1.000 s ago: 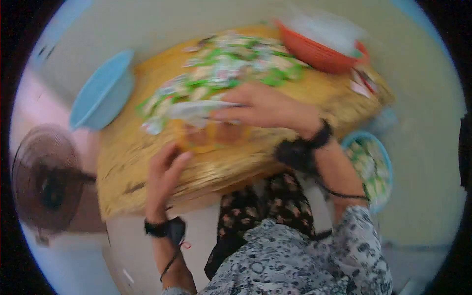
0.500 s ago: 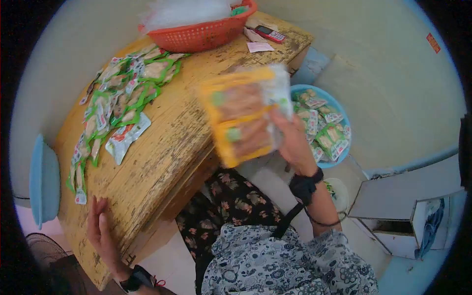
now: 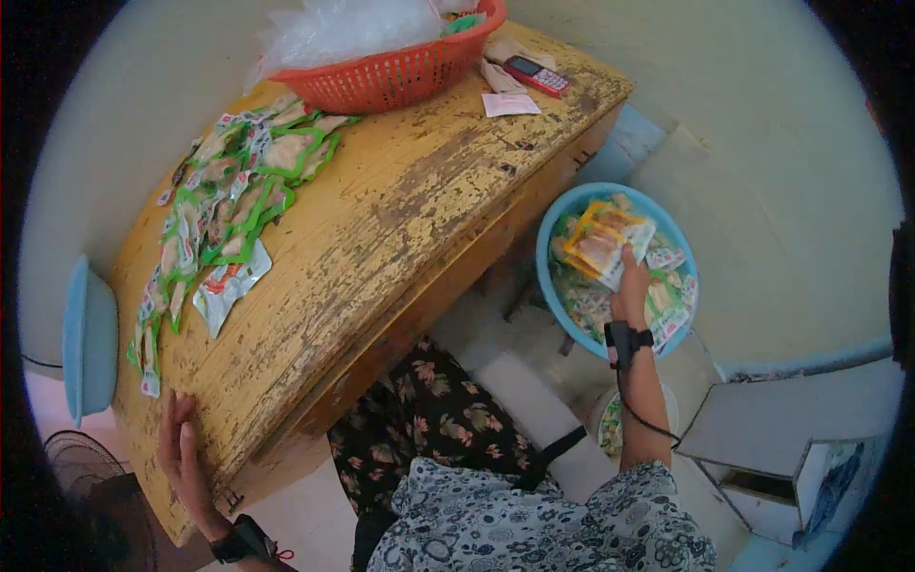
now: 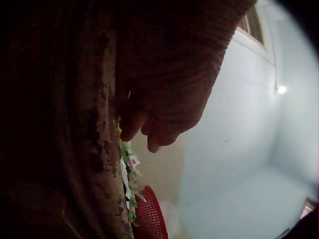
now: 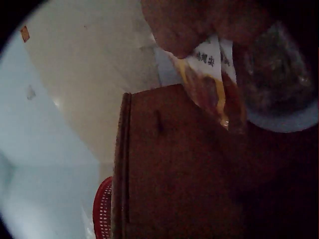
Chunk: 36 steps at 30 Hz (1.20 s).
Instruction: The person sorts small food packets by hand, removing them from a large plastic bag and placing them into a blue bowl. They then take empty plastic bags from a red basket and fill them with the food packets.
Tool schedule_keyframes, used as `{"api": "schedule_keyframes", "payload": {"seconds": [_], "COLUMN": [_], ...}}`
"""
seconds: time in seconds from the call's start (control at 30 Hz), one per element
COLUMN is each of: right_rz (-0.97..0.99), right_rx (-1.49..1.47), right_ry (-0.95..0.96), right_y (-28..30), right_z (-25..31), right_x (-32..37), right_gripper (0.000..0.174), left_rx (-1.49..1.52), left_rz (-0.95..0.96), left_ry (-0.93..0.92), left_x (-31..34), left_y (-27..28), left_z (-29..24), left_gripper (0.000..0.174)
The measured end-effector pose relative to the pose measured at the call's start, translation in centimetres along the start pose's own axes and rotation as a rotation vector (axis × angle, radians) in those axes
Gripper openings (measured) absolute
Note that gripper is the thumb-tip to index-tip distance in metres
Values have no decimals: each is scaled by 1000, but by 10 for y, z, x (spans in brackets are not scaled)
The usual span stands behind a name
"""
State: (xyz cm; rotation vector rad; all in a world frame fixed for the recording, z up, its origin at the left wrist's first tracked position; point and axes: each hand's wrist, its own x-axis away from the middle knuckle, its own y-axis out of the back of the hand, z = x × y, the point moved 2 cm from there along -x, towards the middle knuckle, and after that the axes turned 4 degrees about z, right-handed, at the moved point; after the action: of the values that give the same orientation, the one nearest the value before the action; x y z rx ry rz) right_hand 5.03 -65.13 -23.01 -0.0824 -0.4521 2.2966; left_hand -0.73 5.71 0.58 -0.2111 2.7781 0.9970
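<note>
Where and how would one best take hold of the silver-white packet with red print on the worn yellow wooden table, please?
I would pinch the near end of the silver-white packet, coming low from the person's side. It lies nearly flat, with that end free on the worn yellow wooden table, while its far end meets the heaped green-edged packets.

Loose pkts (image 3: 286, 151) are spread on L part of tbl (image 3: 381, 229); basket (image 3: 381, 86) is set at back, phone (image 3: 538, 76) to its R. More pkts (image 3: 667, 303) are kept in tub (image 3: 546, 262), R of tbl; 2nd tub (image 3: 92, 348), L.
</note>
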Motion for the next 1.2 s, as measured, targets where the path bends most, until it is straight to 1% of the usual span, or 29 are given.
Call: {"api": "schedule_keyframes", "payload": {"seconds": [0.1,0.2,0.23,0.3,0.33,0.4,0.43,0.5,0.57,0.63,0.7,0.77,0.83,0.87,0.9,0.93,1.0,1.1,1.2], "right_rz": [-63,-47,46,-25,-58,-66,-74,-96,-76,-47,-112,-39,0,76,155,160,148,328,474], "right_rx": [-48,159,376,821,1041,1108,1144,1081,1023,982,852,744,672,553,428,416,404,324,364], "right_ry": [-7,79,199,184,178,272,317,300,313,336,331,497,477,486,491,468,428,401,584], "right_y": [-20,-25,19,5,-2,-9,-6,9,10,15,3,19,1,-13,-27,-50,-96,-163,-227], "right_z": [8,-4,-56,-41,-37,-36,-36,-43,-43,-33,-15,-30,-15,-8,-4,2,26,57,88], "right_x": [-32,-63,-119,-103,-102,-101,-100,-100,-101,-81,-46,-50,-28,-15,-8,6,46,102,159], "right_gripper": [40,39,50,58,62,65,66,67,65,59,45,36,30,28,26,24,21,22,17], "left_rx": [-50,-5,-7,-13,-10,-1,-4,-7,13,43,80,151,203,225,237,250,285,394,399], "left_rz": [2,2,7,17,5,-13,-7,-4,-13,-27,-31,-18,-13,-12,-11,-12,5,9,13], "left_ry": [4,18,5,-23,-1,45,37,23,49,67,83,65,60,55,101,142,12,14,34], "left_x": [0,-1,-1,-2,-2,-1,-1,0,3,3,3,3,5,3,3,3,0,1,0], "left_y": [1,3,2,2,2,2,2,1,1,1,1,2,5,6,7,9,10,9,10], "left_z": [-6,4,3,1,3,8,6,3,0,-1,2,7,9,9,6,4,3,3,8], "left_gripper": [54,54,54,53,53,52,52,52,52,52,51,51,51,50,50,50,48,46,44]}}
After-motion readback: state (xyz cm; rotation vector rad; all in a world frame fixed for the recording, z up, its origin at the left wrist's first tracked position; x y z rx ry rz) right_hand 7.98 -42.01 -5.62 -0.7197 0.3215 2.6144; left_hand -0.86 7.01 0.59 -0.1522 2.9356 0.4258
